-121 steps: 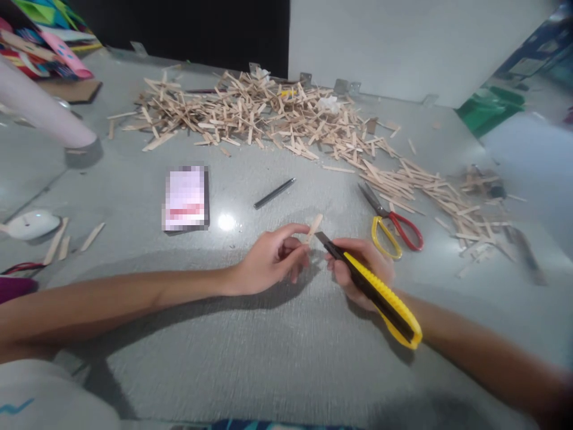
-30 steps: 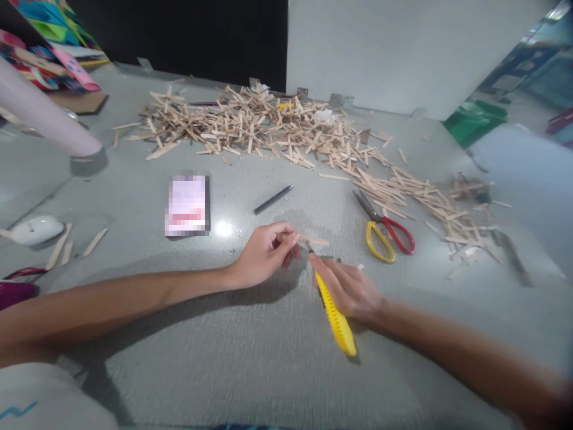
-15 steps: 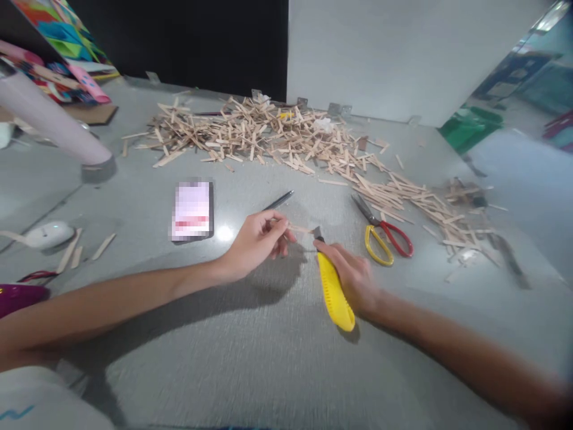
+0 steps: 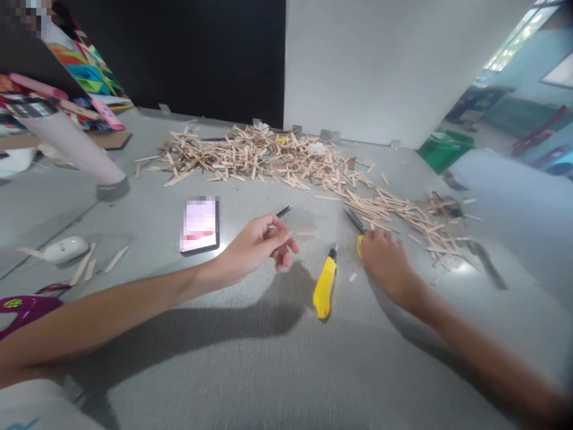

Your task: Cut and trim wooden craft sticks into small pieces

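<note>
Between the thumb and fingers of my left hand is a thin wooden stick, its free end pointing right. My right hand is closed over the handles of the scissors; the dark blades point away to the upper left, and most of the yellow and red handles are hidden under the fingers. A yellow utility knife lies on the table between my hands, out of both. Just right of it rests a small white scrap. A pen lies behind my left hand.
A long heap of wooden sticks stretches along the back and trails right. At left are a phone, a white mouse, a tumbler and a purple object. A dark panel and white panel stand behind.
My right hand has let go of the utility knife, which now lies on the table, and has moved right onto the scissors. My left hand still holds the stick. The view has tilted slightly up.
</note>
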`<state>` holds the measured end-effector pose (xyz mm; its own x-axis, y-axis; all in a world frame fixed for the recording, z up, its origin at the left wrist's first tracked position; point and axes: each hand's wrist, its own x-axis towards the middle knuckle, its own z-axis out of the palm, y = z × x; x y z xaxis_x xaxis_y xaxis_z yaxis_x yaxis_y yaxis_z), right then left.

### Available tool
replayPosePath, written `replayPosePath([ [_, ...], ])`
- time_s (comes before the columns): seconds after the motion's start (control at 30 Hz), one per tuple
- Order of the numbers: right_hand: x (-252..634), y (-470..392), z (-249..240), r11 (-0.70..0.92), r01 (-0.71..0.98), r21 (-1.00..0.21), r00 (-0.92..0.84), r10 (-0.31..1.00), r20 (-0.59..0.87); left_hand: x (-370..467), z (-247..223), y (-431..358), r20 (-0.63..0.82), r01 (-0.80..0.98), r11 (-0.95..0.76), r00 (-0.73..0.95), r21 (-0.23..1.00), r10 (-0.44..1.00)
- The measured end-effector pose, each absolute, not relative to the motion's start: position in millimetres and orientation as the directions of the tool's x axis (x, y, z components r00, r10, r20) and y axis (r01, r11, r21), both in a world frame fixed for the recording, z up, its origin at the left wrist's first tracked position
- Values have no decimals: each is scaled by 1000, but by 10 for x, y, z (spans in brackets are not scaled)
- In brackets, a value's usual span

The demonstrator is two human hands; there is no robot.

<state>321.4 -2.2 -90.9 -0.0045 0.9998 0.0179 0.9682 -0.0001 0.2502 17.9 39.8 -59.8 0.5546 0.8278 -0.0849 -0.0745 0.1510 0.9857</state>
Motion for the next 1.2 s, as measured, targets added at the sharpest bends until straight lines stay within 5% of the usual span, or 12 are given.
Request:
replayPosePath([
  [0.2,3583,142,-888,-63,978,198,106,970,-218,151,-338,269,36,-158,64,558,985,829],
  [0.4,3664,223,-799,-122,990,66,134,965,-225,163,-228,199,81,-127,-9,574,992,815],
  [0.63,3575,234,-643,-40,921,-387,-1,994,-106,144,-130,192,172,-78,-157,613,984,771],
  [0.77,3317,79,-546,90,694,-714,-113,993,15,188,-91,167,203,-112,-171,640,979,741],
  [0.87,3100,-119,-470,149,172,-974,-166,979,120,235,-97,152,234,-118,-207,635,971,736],
  [1.03,2877,-462,-445,-31,-115,-993,-406,914,19,247,-148,128,256,-84,-259,601,962,757],
  [1.2,2846,-728,-534,-82,-138,-987,-486,874,-5,204,-154,89,229,-42,-256,600,966,767],
])
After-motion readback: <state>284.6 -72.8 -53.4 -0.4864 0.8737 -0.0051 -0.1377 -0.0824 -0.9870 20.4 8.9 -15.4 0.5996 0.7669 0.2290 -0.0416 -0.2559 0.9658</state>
